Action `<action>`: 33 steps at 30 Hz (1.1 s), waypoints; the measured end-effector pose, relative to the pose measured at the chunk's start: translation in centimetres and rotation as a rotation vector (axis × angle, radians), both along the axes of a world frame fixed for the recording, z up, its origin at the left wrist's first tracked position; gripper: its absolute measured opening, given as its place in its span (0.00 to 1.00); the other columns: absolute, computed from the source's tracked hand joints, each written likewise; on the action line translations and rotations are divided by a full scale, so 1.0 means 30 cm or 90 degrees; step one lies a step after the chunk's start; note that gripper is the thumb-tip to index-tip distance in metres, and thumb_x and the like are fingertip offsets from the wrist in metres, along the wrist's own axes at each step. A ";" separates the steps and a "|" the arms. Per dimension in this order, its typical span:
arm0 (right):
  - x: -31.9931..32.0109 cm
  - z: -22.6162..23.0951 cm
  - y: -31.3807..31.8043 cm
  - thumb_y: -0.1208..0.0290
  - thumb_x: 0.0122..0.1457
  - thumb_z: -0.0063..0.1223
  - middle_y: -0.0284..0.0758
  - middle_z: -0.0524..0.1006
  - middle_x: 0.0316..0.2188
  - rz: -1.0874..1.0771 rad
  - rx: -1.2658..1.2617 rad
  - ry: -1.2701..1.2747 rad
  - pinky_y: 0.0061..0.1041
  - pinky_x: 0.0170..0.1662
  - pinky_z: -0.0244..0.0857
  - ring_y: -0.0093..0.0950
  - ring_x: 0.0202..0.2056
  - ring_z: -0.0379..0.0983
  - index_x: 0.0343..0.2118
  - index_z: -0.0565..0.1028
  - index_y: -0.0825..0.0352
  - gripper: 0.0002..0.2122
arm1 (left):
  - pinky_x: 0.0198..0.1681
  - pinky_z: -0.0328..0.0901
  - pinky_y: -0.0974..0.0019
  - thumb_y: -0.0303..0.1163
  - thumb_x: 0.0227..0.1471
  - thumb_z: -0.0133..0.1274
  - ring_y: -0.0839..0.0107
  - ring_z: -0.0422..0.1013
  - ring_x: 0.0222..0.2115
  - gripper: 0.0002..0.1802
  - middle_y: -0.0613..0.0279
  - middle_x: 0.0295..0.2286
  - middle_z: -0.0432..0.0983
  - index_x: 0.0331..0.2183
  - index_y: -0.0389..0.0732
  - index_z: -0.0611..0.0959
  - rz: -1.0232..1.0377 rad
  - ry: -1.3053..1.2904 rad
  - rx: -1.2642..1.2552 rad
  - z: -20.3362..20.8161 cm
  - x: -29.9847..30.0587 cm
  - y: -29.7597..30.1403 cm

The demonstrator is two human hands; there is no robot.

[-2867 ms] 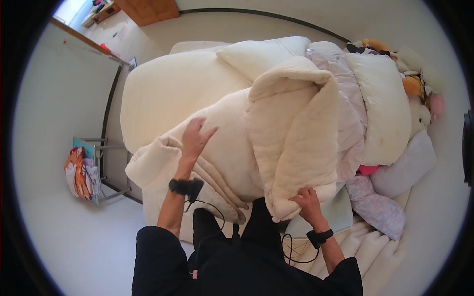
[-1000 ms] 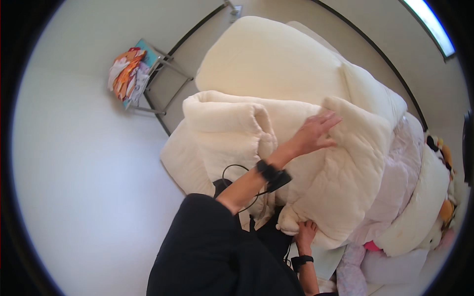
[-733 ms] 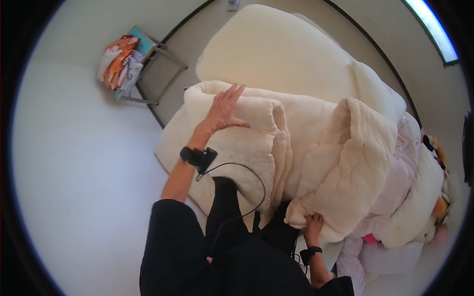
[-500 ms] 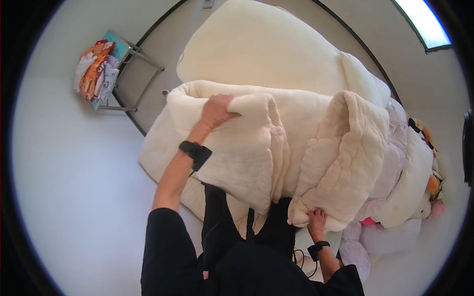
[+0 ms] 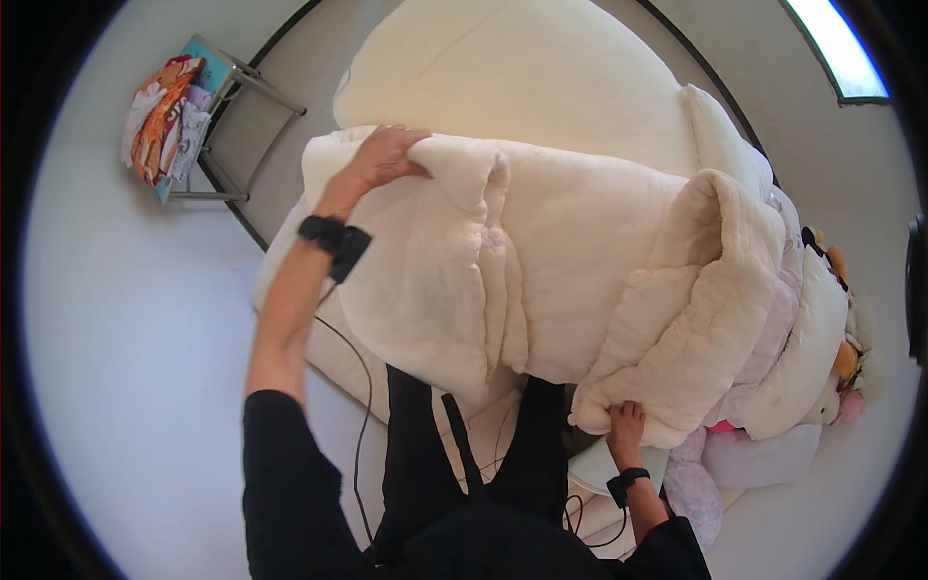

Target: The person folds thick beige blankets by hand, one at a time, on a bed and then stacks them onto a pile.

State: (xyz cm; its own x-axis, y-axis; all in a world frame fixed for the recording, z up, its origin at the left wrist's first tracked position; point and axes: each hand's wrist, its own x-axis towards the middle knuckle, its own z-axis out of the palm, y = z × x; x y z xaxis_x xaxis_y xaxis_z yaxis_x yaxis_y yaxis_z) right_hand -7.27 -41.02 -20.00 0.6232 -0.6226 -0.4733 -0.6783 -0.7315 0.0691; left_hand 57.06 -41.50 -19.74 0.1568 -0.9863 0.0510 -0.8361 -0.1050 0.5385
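- Your left hand (image 5: 379,159) reaches to the far left of the bed (image 5: 503,68), fingers (image 5: 411,145) curled shut over the upper left corner of the cream quilt (image 5: 541,261).
- Your right hand (image 5: 626,425) sits low and near you on the right, fingers (image 5: 619,414) pinched closed on the quilt's lower right edge.
- The quilt is a thick, fluffy bundle, lifted and stretched between your two hands above the near side of the bed. Its right end is rolled over on itself in a fat fold.
- A black band (image 5: 333,239) wraps your left wrist, with a thin cable hanging down from it; a second black band (image 5: 626,483) is on your right wrist.
- Beyond the quilt, a smooth cream cover lies spread over the far part of the bed.
- At the right end of the bed lie a pale lilac blanket (image 5: 773,329), a lilac pillow (image 5: 764,454) and soft toys (image 5: 846,358) packed together.
- Far left on the floor stands a small metal-framed stool (image 5: 232,87) with a pile of colourful clothes (image 5: 164,116) on it, well apart from the quilt.
- A bright window (image 5: 836,48) shows at the far right.
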 end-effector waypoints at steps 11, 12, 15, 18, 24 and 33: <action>0.707 0.009 -0.040 0.69 0.42 0.60 0.36 0.69 0.28 -0.145 0.303 -0.404 0.29 0.35 0.61 0.33 0.32 0.66 0.36 0.72 0.67 0.16 | 0.37 0.59 0.60 0.40 0.27 0.61 0.61 0.68 0.30 0.22 0.64 0.27 0.74 0.31 0.46 0.78 0.184 -0.053 -0.084 -0.088 -0.053 0.040; 0.796 -0.059 -0.042 0.69 0.41 0.61 0.36 0.68 0.28 -0.158 0.286 -0.457 0.29 0.35 0.61 0.32 0.31 0.65 0.37 0.71 0.68 0.18 | 0.38 0.59 0.60 0.41 0.26 0.61 0.61 0.68 0.30 0.22 0.64 0.27 0.74 0.31 0.46 0.78 0.183 -0.056 -0.092 -0.087 -0.050 0.053; 0.938 -0.176 -0.151 0.69 0.39 0.63 0.36 0.67 0.30 -0.166 0.243 -0.462 0.27 0.35 0.61 0.30 0.31 0.64 0.40 0.70 0.69 0.23 | 0.40 0.58 0.60 0.41 0.27 0.61 0.62 0.68 0.32 0.21 0.63 0.28 0.74 0.30 0.47 0.77 0.191 -0.029 -0.175 -0.082 -0.110 -0.009; 0.984 -0.220 -0.125 0.70 0.36 0.65 0.37 0.67 0.34 -0.226 0.277 -0.395 0.26 0.37 0.61 0.29 0.34 0.64 0.42 0.68 0.71 0.27 | 0.43 0.57 0.61 0.40 0.29 0.60 0.63 0.68 0.34 0.19 0.63 0.29 0.74 0.30 0.46 0.77 0.220 0.013 -0.212 -0.056 -0.118 0.049; 1.046 -0.194 0.057 0.72 0.39 0.62 0.37 0.71 0.39 -0.626 0.606 -0.783 0.24 0.40 0.61 0.27 0.39 0.67 0.44 0.67 0.71 0.26 | 0.45 0.55 0.60 0.35 0.30 0.60 0.62 0.67 0.35 0.17 0.64 0.27 0.74 0.29 0.46 0.77 0.219 0.060 -0.249 0.017 -0.110 0.143; 0.930 0.073 0.035 0.72 0.46 0.56 0.33 0.76 0.31 -0.662 0.646 -0.587 0.22 0.37 0.63 0.21 0.32 0.70 0.34 0.75 0.72 0.13 | 0.44 0.58 0.61 0.27 0.30 0.61 0.60 0.67 0.37 0.17 0.60 0.30 0.73 0.30 0.41 0.78 0.297 0.244 -0.248 0.158 -0.135 0.151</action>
State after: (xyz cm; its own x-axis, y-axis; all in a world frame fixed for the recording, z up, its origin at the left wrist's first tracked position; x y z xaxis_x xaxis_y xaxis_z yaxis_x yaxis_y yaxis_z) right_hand 20.64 -39.97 -17.80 0.4544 -0.6119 -0.6474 -0.4055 0.5051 -0.7619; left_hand 53.01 -36.97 -14.99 0.6353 -0.7333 0.2422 -0.4954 -0.1464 0.8562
